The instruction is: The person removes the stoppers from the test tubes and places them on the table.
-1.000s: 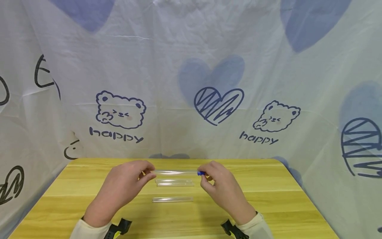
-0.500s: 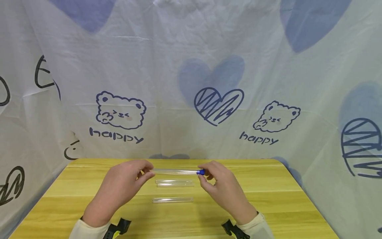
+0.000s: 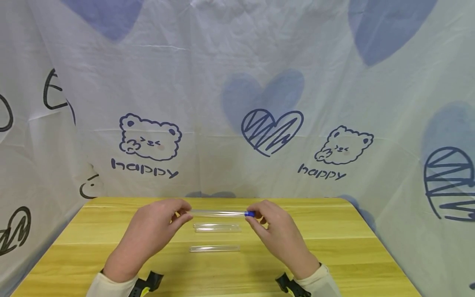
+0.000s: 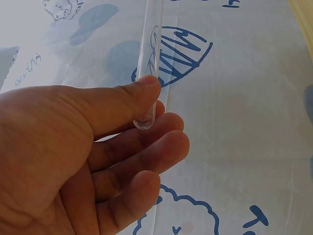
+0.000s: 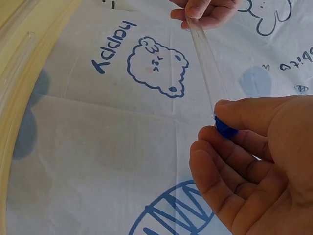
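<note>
A clear test tube [image 3: 219,213] is held level between both hands above the table. My left hand [image 3: 157,231] pinches its rounded closed end between thumb and index finger; in the left wrist view that end [image 4: 145,120] pokes out below the thumb. At the other end sits a blue cap [image 3: 249,214], which my right hand [image 3: 280,235] pinches between thumb and fingers. The right wrist view shows the blue cap [image 5: 225,128] on the tube's mouth, partly hidden by the thumb.
Two clear tubes [image 3: 217,227] lie side by side on the wooden table [image 3: 334,255], just nearer than the held one. Another clear tube [image 3: 214,248] lies closer to the front. A white printed cloth [image 3: 215,165] hangs behind the table and at both sides.
The right fingers have shifted slightly on the blue cap, and more of it shows now than a second ago. The left hand stays nearly still, and the tubes on the table have not moved.
</note>
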`<state>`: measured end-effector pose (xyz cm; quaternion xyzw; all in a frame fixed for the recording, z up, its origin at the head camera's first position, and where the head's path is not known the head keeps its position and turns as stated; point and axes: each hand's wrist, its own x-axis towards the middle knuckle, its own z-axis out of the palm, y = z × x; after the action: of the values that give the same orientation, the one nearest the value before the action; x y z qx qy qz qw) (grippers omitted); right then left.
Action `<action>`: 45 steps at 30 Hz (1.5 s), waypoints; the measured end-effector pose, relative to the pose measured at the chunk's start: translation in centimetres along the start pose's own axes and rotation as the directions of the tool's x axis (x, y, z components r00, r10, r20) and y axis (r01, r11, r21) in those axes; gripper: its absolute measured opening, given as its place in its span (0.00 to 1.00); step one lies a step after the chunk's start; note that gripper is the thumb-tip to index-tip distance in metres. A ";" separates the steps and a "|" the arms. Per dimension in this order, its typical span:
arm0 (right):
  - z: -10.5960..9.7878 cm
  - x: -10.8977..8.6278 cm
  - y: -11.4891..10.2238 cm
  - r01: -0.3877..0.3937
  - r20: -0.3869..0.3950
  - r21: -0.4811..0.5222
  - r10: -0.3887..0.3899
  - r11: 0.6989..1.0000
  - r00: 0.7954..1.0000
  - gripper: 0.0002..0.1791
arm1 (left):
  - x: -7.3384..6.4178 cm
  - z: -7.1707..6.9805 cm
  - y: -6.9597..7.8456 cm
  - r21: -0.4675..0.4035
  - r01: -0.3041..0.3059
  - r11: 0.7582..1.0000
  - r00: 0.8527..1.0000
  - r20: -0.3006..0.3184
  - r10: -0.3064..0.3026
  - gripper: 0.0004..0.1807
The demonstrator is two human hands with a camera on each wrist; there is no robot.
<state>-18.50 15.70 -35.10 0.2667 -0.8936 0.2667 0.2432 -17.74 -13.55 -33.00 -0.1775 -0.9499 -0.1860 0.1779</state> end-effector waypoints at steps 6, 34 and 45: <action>0.0 0.0 0.0 -0.002 -0.001 -0.011 0.002 1.000 1.000 0.05 | 0.0 0.0 0.0 -0.001 -0.003 1.000 1.000 0.002 0.003 0.05; -0.2 0.1 0.3 -0.042 -0.036 0.021 0.042 0.999 0.998 0.08 | -0.2 0.6 -0.4 -0.014 -0.053 0.998 0.995 -0.081 0.052 0.06; -1.1 0.1 0.4 -0.061 -0.063 0.058 0.064 0.996 0.996 0.07 | 1.5 6.1 -4.4 -0.067 0.007 0.998 0.994 0.110 0.000 0.04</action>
<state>-18.51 16.58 -34.33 0.2366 -0.8852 0.3078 0.2561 -22.50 -14.45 -38.99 -0.1917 -0.9517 -0.2081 0.1191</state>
